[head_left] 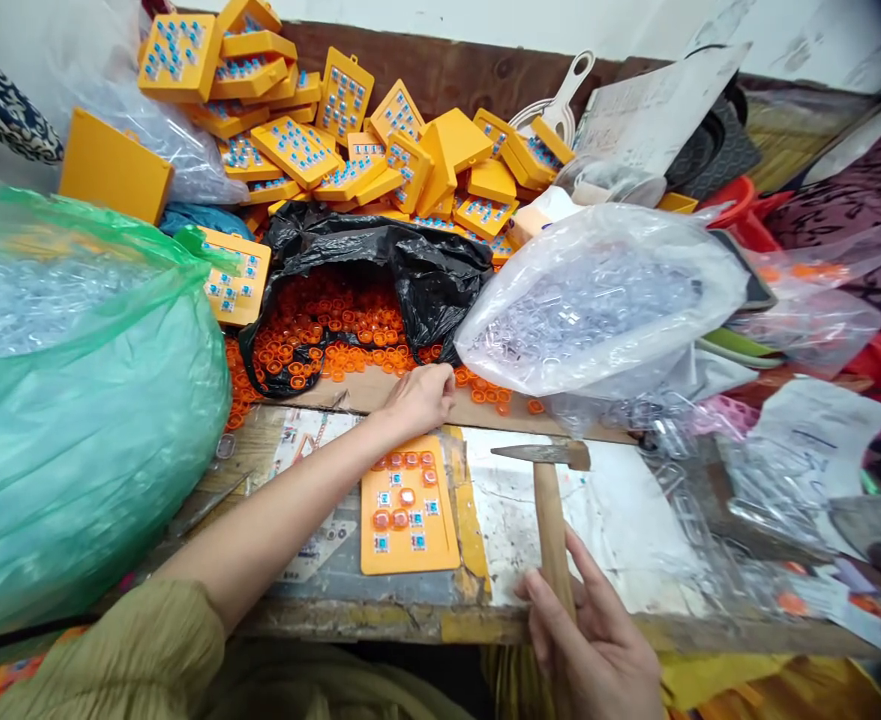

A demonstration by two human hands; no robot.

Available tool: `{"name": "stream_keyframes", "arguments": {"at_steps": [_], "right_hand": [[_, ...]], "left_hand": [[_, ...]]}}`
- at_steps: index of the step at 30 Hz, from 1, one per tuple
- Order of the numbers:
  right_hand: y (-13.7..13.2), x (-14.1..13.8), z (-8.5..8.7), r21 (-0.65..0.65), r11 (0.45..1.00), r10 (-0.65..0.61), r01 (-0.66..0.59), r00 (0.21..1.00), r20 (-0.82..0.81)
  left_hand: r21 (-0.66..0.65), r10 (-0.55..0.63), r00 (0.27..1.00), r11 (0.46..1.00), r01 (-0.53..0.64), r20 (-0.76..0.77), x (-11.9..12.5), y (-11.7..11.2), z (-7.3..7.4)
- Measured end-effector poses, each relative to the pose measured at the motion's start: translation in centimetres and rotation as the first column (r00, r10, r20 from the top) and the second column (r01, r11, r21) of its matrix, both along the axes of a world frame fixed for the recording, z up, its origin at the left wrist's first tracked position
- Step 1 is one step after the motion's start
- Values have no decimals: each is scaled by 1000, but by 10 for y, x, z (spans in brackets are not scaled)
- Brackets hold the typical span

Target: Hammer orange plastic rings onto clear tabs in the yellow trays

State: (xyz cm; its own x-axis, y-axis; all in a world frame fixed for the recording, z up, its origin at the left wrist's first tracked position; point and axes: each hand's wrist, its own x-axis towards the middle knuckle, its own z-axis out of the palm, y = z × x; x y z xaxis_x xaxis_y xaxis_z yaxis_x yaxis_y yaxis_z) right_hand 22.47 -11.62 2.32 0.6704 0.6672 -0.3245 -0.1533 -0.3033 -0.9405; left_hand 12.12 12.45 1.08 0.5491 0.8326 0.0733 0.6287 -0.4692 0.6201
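Observation:
My left hand (419, 397) reaches forward to the loose orange rings (335, 335) spilling from a black bag (417, 265); its fingers are curled closed at the edge of the pile, and what they pinch is hidden. Just in front of it lies an orange tray (408, 506) with several small orange and blue pieces set in it. My right hand (597, 640) grips the wooden handle of a hammer (549, 500), whose metal head rests on the worktable (620, 520) to the right of the tray.
A big green bag (72, 400) of clear parts fills the left. A clear bag (597, 300) of transparent pieces lies to the right. A heap of filled orange trays (350, 140) is stacked at the back. Clutter, papers and plastic cover the right side.

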Motion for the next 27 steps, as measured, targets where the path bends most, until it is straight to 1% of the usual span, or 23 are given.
{"name": "stream_keyframes", "arguments": {"at_steps": [3, 6, 9, 13, 16, 19, 24, 27], "right_hand": [[0, 2, -2, -1, 1000, 20, -20, 1000, -2], [-1, 2, -2, -2, 999, 44, -44, 999, -3], [-1, 2, -1, -2, 999, 46, -46, 999, -3], [0, 1, 0, -1, 999, 44, -44, 999, 2], [1, 1, -1, 5, 999, 47, -47, 999, -3], [1, 2, -2, 2, 998, 55, -55, 998, -9], [1, 2, -1, 4, 998, 55, -55, 998, -8], [1, 2, -1, 4, 999, 53, -52, 999, -5]], "left_hand": [[46, 63, 998, 997, -63, 1, 1, 0, -2], [76, 66, 998, 995, -65, -16, 5, 2, -2], [79, 15, 999, 997, -12, -48, 7, 3, 0], [55, -75, 993, 995, 80, -89, 3, -1, 4], [39, -120, 988, 991, 125, -102, 2, -3, 7], [21, -142, 984, 989, 145, -105, 6, -4, 11], [-10, -172, 979, 985, 172, -108, 10, -10, 22], [-27, -170, 979, 985, 168, -116, 8, -11, 23]]}}
